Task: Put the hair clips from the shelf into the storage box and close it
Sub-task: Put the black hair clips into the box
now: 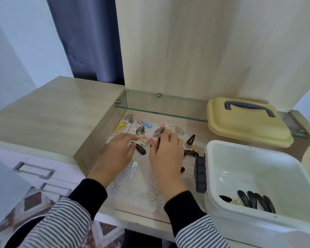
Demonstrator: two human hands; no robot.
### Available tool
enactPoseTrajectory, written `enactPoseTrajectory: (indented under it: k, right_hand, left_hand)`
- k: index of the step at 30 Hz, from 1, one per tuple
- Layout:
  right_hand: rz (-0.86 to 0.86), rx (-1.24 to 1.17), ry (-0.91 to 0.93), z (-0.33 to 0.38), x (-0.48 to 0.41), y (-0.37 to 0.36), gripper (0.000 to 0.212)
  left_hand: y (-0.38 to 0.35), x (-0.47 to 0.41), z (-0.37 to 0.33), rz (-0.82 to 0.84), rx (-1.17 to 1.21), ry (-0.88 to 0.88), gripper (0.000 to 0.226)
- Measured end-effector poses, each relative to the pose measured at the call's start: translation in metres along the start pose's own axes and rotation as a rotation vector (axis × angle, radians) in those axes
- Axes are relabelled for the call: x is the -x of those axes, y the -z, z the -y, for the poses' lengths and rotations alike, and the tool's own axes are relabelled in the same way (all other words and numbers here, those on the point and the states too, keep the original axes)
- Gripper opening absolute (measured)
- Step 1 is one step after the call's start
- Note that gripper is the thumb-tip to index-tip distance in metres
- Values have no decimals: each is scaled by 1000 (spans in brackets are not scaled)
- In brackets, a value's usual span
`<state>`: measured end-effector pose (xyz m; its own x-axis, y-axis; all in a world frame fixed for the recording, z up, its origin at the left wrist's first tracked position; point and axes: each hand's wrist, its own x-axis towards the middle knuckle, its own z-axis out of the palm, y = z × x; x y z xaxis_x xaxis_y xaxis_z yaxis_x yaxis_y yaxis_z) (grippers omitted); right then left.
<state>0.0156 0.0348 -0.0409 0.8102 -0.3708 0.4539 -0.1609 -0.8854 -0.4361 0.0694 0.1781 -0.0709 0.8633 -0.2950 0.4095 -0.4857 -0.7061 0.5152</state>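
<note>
Sleeves point(64, 221) lowest. Hair clips point(140, 130) mostly on shelf point(204, 138). Left hand point(118, 151) fingers fairly straight, touching pile. Right hand point(166, 154) curled into it, grip unclear. Storage box point(249, 163) right, open, few clips inside. Mid-gather; next: pinch, carry right.

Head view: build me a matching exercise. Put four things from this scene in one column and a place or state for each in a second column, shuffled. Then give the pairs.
Things
1. yellow lid
2. storage box
3. white clip
4. black clips

Places or states
A. lying on the box's floor
B. open, lid off
C. on the lace mat, beside the left hand
D. resting behind the box, handle up

Pairs: 1-D, 2-B, 3-C, 4-A
</note>
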Motion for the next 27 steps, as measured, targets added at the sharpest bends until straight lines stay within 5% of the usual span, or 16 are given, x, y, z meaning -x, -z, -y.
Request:
enactPoseTrajectory:
  k: [6, 20, 27]
  right_hand:
    - [82, 184, -130, -9, 11, -19, 28]
    - [120, 244, -61, -25, 14, -30, 23]
    - [157, 267, -14, -23, 12, -28, 19]
  left_hand:
    - [3, -13, -2, 152, -141, -195, 14]
    - [6, -22, -1, 398, -245, -69, 27]
    - [7, -20, 3, 399, -189, -37, 14]
